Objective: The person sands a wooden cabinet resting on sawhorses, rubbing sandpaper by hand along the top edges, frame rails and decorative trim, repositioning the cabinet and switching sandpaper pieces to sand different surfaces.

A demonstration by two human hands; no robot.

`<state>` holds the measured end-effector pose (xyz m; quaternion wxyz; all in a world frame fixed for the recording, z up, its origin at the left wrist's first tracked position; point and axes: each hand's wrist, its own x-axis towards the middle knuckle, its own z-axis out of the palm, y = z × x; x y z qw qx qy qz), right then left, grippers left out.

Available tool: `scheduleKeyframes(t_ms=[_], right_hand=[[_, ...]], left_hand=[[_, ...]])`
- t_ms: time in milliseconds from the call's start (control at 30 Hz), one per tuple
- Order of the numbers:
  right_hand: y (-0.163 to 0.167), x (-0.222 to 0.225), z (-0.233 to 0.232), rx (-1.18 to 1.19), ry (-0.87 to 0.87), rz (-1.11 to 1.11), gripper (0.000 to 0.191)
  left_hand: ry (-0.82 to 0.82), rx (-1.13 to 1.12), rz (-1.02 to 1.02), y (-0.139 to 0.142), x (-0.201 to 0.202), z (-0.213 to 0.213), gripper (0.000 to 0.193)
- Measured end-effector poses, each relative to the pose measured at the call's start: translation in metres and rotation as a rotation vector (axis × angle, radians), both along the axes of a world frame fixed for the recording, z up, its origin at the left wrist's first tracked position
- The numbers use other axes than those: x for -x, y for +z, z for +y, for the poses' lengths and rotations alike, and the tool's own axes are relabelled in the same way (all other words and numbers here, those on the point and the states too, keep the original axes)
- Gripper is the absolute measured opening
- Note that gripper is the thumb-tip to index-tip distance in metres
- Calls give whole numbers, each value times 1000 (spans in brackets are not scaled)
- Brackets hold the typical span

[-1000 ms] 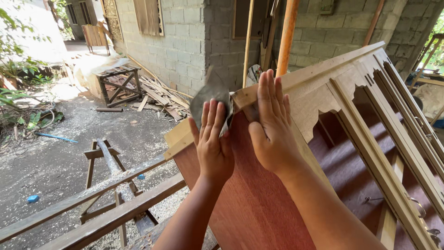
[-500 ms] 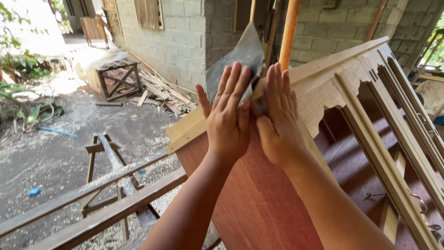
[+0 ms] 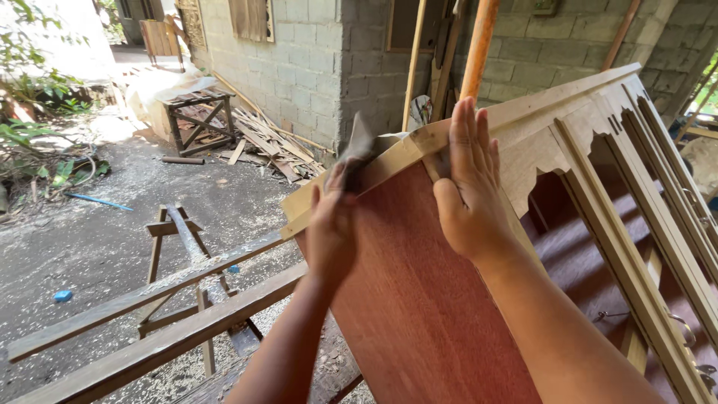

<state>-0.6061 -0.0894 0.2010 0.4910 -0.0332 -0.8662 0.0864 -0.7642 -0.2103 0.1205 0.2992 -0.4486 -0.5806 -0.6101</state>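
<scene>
My left hand [image 3: 331,232] is pinched shut on a grey sheet of sandpaper [image 3: 359,146], pressing it against the pale top moulding [image 3: 419,146] of the wooden cabinet [image 3: 419,299]. My right hand [image 3: 467,187] lies open and flat, fingers together, on the cabinet's red-brown side panel just below that moulding. A sawhorse [image 3: 179,254] stands left of the cabinet.

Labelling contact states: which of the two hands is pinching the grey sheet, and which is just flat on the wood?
The left hand pinches the grey sandpaper sheet against the pale trim. The right hand holds nothing; it lies flat, fingers straight, on the cabinet edge.
</scene>
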Motion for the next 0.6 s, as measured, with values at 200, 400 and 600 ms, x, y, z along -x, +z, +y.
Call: scheduleKeyframes(t_ms=[200,400,600], right_hand=[[3,13,-8,3,-26,-12,86],[2,28,-14,-9,-39,-6,84],[3,46,-22,-19,-44,8,82]], left_hand=[[-814,-476,-783,1,55,-50,54],[-1210,-590,-905,24,75,-67,54],[-1214,-621,-885,29,86,-63,52]])
